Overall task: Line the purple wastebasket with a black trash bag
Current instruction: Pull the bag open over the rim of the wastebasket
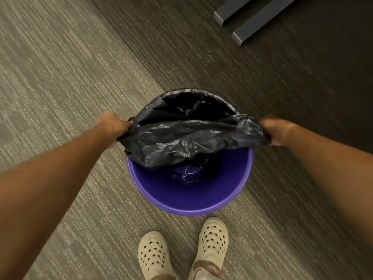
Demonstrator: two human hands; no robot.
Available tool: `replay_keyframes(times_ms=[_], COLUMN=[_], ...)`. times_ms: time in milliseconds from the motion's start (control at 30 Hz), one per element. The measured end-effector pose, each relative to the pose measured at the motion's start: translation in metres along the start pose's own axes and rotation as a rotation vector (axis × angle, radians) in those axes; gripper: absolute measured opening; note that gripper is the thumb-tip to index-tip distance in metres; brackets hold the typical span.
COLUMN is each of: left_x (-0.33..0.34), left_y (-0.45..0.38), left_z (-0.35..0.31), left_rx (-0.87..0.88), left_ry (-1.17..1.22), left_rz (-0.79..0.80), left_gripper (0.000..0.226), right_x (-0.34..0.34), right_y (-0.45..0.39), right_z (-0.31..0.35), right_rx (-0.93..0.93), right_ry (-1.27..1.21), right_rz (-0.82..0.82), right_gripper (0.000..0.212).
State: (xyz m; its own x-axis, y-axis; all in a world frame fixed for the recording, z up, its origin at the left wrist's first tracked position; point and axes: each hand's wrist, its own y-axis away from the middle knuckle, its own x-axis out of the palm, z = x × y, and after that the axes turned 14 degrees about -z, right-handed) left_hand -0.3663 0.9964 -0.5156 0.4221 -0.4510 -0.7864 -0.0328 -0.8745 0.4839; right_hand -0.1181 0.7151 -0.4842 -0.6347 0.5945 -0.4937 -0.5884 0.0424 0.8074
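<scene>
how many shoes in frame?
2. Both on the carpet below the purple wastebasket: left shoe at bottom centre, right shoe beside it, slightly further forward.

Floor: striped carpet (pixel 60 77) lying in two tones — lighter at left, darker at right.
Shoes: two cream perforated clogs (pixel 213 239) standing at the bottom edge.
Furniture: dark metal legs (pixel 254 19) resting top right.

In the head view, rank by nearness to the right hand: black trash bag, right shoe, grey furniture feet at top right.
From the right hand:
1. Black trash bag, gripped in it, over the purple wastebasket.
2. Right shoe, on the carpet below.
3. Grey furniture feet, at the upper right.
</scene>
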Motion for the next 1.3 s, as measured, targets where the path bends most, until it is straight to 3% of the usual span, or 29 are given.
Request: replay_keyframes(times_ms=[167,267,367,467,833,933,1067,1167,1300], left_x=[-0.004,-0.016,-0.026,-0.037,-0.043,-0.041,-0.038,-0.032,-0.023], left_y=[0.021,0.050,0.070,0.079,0.112,0.123,0.138,0.146,0.147], left_z=[0.014,0.011,0.014,0.019,0.047,0.063,0.072,0.076,0.087], left_rx=[-0.052,-0.156,-0.320,-0.391,-0.376,-0.399,-0.444,-0.464,-0.447], left_ry=[0.093,0.219,0.300,0.286,0.287,0.290,0.245,0.221,0.188], left_rz=[0.032,-0.009,0.102,0.199,0.199,0.211,0.288,0.315,0.315], left_gripper=[0.026,0.031,0.028,0.015,0.016,0.014,0.012,0.022,0.031], right_x=[0.003,-0.001,-0.007,-0.009,-0.007,0.003,0.009,0.010,0.015], right_y=[0.010,0.029,0.051,0.064,0.074,0.081,0.087,0.092,0.094], right_z=[-0.019,-0.020,-0.025,-0.034,-0.084,-0.102,-0.122,-0.131,-0.136], right_rx=[-0.001,0.083,0.185,0.229,0.385,0.260,0.242,0.234,0.160], right_ry=[-0.075,-0.182,-0.234,-0.307,-0.850,-0.760,-0.707,-0.505,-0.277], right_rz=[-0.081,-0.101,-0.016,-0.021,-0.159,-0.140,-0.056,-0.002,-0.062], right_gripper=[0.016,0.032,0.038,0.021,0.015,0.022,0.031,0.040,0.030])
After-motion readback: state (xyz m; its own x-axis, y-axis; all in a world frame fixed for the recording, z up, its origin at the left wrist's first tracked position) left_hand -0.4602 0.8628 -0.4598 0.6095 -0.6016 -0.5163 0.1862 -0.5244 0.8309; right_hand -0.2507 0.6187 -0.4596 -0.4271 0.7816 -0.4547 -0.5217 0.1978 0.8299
